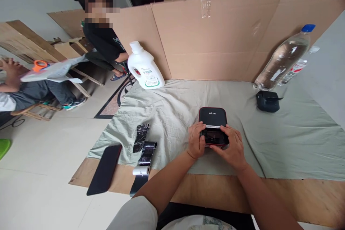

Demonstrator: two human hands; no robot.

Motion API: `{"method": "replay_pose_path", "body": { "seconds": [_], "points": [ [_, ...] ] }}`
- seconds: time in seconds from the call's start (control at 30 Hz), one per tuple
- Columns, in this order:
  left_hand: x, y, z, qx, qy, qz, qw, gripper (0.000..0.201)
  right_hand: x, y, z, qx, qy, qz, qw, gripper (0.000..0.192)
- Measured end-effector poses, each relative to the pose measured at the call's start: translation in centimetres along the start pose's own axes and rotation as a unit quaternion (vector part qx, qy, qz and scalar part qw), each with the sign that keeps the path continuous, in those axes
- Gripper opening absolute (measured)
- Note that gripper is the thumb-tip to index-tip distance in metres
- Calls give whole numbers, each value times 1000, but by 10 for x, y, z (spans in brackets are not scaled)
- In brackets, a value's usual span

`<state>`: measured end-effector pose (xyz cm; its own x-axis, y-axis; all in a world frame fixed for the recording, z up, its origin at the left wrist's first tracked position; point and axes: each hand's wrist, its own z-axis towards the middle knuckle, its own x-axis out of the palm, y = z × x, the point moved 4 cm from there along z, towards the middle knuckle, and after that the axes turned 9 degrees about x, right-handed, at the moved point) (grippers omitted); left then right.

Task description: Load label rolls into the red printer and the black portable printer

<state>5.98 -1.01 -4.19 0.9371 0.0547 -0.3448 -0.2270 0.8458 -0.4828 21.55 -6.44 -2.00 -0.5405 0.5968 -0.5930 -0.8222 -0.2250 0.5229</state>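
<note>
A small, rounded-square black device [213, 115] with a red edge lies on the cloth in front of me; it looks like a portable printer. A narrow white strip [212, 127] crosses its top, and a dark glossy panel sits nearer to me. My left hand [196, 139] grips its left side, fingers on the top edge. On the opposite side my right hand [234, 144] holds it, with the thumb along the near edge and fingertips on top. The device's underside is hidden.
Curled black printed strips [141, 137] and a white roll [141, 170] lie left, beside a dark phone [104, 169]. A white detergent jug [147, 68], a large water bottle [283, 61] and a small black case [268, 101] stand before a cardboard wall [215, 46]. Two people sit left.
</note>
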Motion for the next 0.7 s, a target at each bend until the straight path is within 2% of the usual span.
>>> {"method": "replay_pose_path", "body": {
  "seconds": [0.07,0.13,0.23,0.33,0.4,0.5,0.6,0.7],
  "points": [
    [-1,2,-4,-53,-19,-16,998,43,2,-2,-5,17,-2,8,1000,74],
    [-1,6,-11,-164,-27,-44,985,54,5,-7,-13,73,-3,18,997,86],
    [2,8,-21,-322,16,-175,930,61,10,-11,-25,166,15,72,983,93],
    [-4,8,-19,-389,27,-298,871,57,20,2,-21,194,58,136,970,84],
    [-19,19,-9,-409,-5,-311,858,57,31,16,-2,183,86,175,964,81],
    [-50,56,18,-399,-59,-300,864,57,69,37,44,156,144,252,944,78],
    [-85,113,46,-389,-122,-299,863,57,129,50,93,158,184,294,925,76],
    [-116,170,67,-392,-155,-291,859,54,194,61,132,161,224,324,905,75]
  ]
}}
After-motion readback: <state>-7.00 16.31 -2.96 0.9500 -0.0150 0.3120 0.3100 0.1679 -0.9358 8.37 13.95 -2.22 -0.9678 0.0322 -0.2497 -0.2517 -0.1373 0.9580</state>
